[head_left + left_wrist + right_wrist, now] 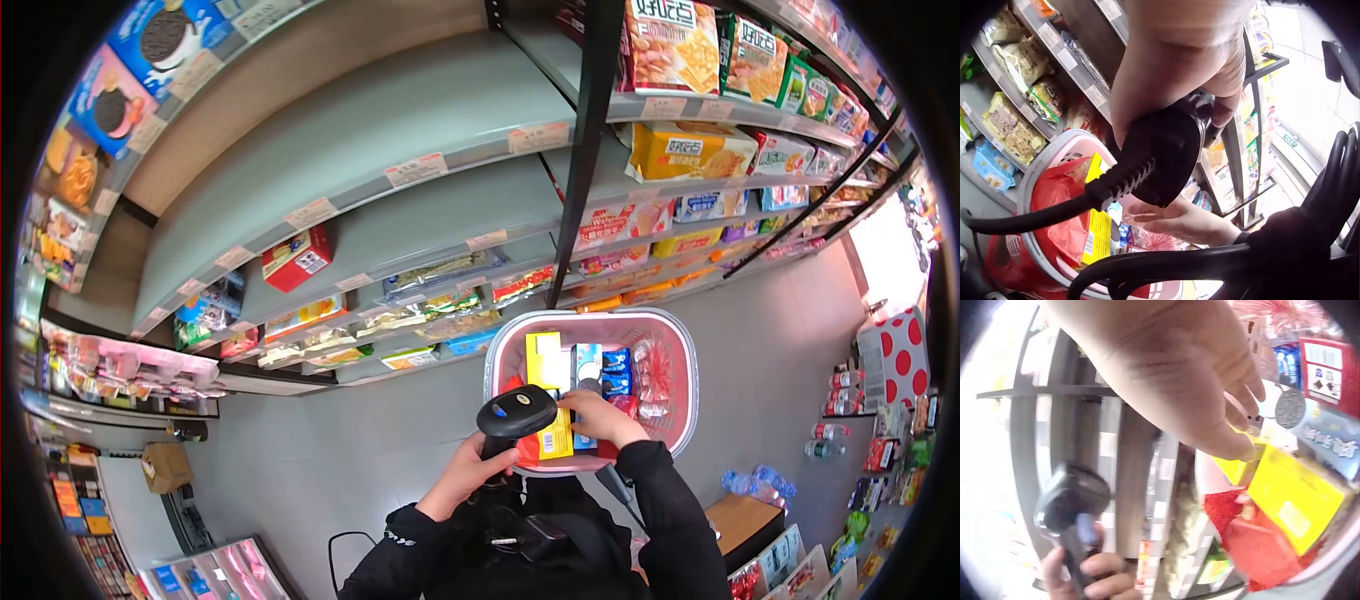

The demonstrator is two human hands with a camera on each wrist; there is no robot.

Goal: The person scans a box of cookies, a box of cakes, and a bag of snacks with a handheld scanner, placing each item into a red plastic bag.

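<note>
My left hand (463, 478) grips the handle of a black barcode scanner (517, 409), held over the near left side of the pink and white shopping basket (683, 420). A black cable trails from its handle in the left wrist view. My right hand (605, 418) reaches over the basket, its fingers loosely bent and nothing held in them. In the right wrist view the fingertips hover beside a yellow box (1294, 497) and a light-blue box (1332, 439). A red packet (1255, 545) lies beside the yellow box, and a red box (1330, 378) sits farther in.
Store shelves (400, 110) with price tags curve ahead, carrying snack packets and a red box (297, 258). A black shelf post (582, 150) rises beyond the basket. Bottles (760, 485) and a wooden-topped stand (742, 522) are at the right.
</note>
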